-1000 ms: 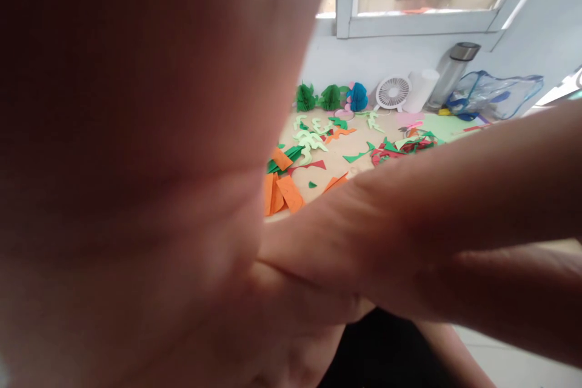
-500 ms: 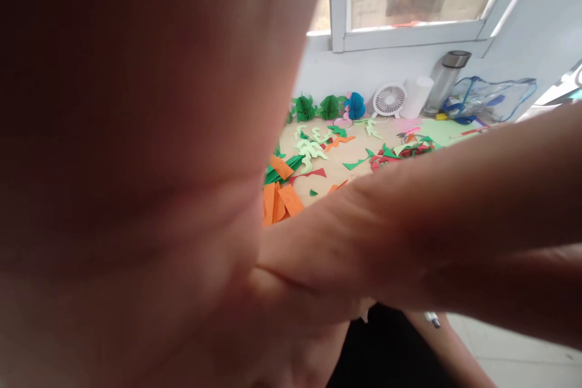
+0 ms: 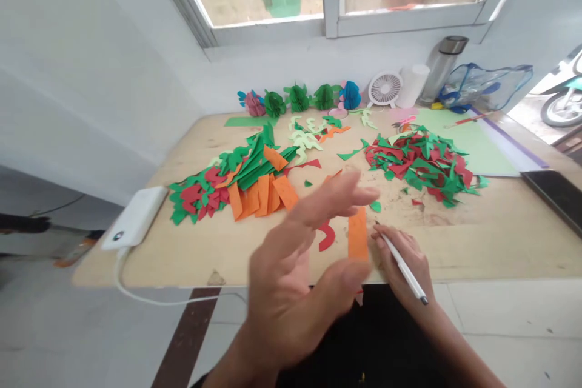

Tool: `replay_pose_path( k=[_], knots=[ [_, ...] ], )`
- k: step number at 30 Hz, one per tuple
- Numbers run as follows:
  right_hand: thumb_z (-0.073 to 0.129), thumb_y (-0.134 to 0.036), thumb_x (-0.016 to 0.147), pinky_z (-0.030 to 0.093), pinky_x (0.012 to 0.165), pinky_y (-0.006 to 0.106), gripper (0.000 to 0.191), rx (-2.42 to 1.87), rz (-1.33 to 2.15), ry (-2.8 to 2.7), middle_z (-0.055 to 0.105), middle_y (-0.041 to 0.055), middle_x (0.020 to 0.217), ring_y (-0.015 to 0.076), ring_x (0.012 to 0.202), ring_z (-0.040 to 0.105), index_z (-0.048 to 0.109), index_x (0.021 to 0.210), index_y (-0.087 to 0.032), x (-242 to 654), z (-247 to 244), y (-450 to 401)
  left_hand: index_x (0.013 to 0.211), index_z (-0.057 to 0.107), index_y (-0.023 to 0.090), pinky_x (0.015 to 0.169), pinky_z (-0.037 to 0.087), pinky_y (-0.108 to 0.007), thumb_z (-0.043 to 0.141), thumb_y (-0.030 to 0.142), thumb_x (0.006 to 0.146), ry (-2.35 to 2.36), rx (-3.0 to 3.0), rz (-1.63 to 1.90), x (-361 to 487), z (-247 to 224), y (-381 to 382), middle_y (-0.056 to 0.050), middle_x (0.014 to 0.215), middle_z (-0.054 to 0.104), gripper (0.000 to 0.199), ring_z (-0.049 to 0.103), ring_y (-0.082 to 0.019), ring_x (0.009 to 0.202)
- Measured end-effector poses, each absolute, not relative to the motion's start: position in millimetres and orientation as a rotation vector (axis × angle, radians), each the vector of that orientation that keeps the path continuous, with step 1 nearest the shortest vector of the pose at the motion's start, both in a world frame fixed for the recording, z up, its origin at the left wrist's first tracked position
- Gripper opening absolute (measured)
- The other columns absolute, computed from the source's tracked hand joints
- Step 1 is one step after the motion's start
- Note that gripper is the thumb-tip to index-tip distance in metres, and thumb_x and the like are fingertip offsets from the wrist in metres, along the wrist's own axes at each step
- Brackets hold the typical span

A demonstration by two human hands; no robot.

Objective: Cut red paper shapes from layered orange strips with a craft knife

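Note:
My left hand (image 3: 295,273) is raised close to the camera, its thumb and fingers apart with nothing between them. Low at the table's front edge, my right hand (image 3: 404,257) has its fingers wrapped round a white pen (image 3: 404,268), tip toward the table. Just left of the pen tip lies an orange paper strip (image 3: 357,233), partly hidden by my left hand. A curved red paper piece (image 3: 326,236) shows behind the left fingers. Folded orange strips (image 3: 252,199) and green strips (image 3: 254,163) are stacked farther left.
Red and green scraps (image 3: 422,163) are heaped at right, near a dark phone (image 3: 557,197). A white power bank (image 3: 136,218) with a cable sits at the left edge. Honeycomb paper figures (image 3: 299,98), a small fan (image 3: 385,90) and a bottle (image 3: 443,70) line the wall.
My left hand and forearm, which covered most of the view, have drawn back and lowered, uncovering the table's left side and my right hand with the pen.

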State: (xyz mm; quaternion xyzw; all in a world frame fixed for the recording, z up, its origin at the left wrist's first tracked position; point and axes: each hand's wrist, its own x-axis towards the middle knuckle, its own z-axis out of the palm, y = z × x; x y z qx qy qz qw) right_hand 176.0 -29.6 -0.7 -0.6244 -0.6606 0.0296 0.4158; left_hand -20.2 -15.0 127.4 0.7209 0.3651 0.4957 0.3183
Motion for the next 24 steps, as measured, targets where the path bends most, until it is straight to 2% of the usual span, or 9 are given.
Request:
replay_pose_path(
  k=[3, 7, 9, 14, 19, 24],
  knots=[
    [0.050, -0.030, 0.095, 0.055, 0.074, 0.033, 0.019, -1.579, 0.084, -1.662, 0.076, 0.0048, 0.087, 0.0202, 0.080, 0.071, 0.067, 0.098, -0.023, 176, 0, -29, 0.122, 0.062, 0.024, 0.097, 0.056, -0.039, 0.058, 0.024, 0.094, 1.072, 2.077, 1.313, -6, 93, 6, -0.006, 0.116, 0.071, 0.029, 0.067, -0.022, 0.108],
    [0.047, -0.031, 0.096, 0.054, 0.077, 0.034, 0.020, -1.574, 0.133, -1.665, 0.076, 0.0038, 0.088, 0.0206, 0.083, 0.071, 0.065, 0.100, -0.024, 177, -5, -29, 0.111, 0.065, 0.018, 0.097, 0.053, -0.046, 0.054, 0.017, 0.092, 1.212, 2.350, 1.026, -3, 41, 11, -0.009, 0.108, 0.072, 0.022, 0.064, -0.025, 0.108],
    [0.046, -0.031, 0.097, 0.053, 0.079, 0.035, 0.020, -1.588, 0.168, -1.663, 0.076, 0.0035, 0.090, 0.0209, 0.086, 0.071, 0.064, 0.103, -0.024, 177, -8, -30, 0.111, 0.064, 0.018, 0.096, 0.052, -0.047, 0.058, 0.016, 0.089, 1.254, 2.394, 0.875, -3, 26, 6, -0.009, 0.108, 0.070, 0.023, 0.062, -0.027, 0.108],
    [0.046, -0.032, 0.098, 0.051, 0.082, 0.036, 0.020, -1.601, 0.180, -1.676, 0.076, 0.0038, 0.094, 0.0214, 0.091, 0.070, 0.063, 0.105, -0.024, 177, -11, -29, 0.105, 0.063, 0.019, 0.095, 0.048, -0.047, 0.068, 0.020, 0.082, 1.275, 2.448, 0.687, 5, 13, -7, -0.008, 0.106, 0.067, 0.023, 0.058, -0.027, 0.104],
    [0.045, -0.032, 0.098, 0.051, 0.081, 0.036, 0.020, -1.603, 0.158, -1.685, 0.076, 0.0037, 0.093, 0.0212, 0.090, 0.071, 0.063, 0.104, -0.024, 177, -9, -29, 0.089, 0.062, 0.018, 0.089, 0.048, -0.044, 0.063, 0.020, 0.086, 1.334, 2.596, 0.615, 15, 12, -5, -0.008, 0.095, 0.064, 0.004, 0.060, -0.025, 0.093],
    [0.046, -0.033, 0.098, 0.052, 0.079, 0.035, 0.021, -1.565, 0.130, -1.675, 0.076, 0.0044, 0.091, 0.0215, 0.088, 0.071, 0.063, 0.105, -0.023, 178, -11, -29, 0.079, 0.062, 0.018, 0.076, 0.048, -0.039, 0.053, 0.015, 0.092, 1.326, 2.672, 0.665, 15, 11, -1, -0.006, 0.083, 0.066, 0.016, 0.061, -0.022, 0.082]
  ],
)
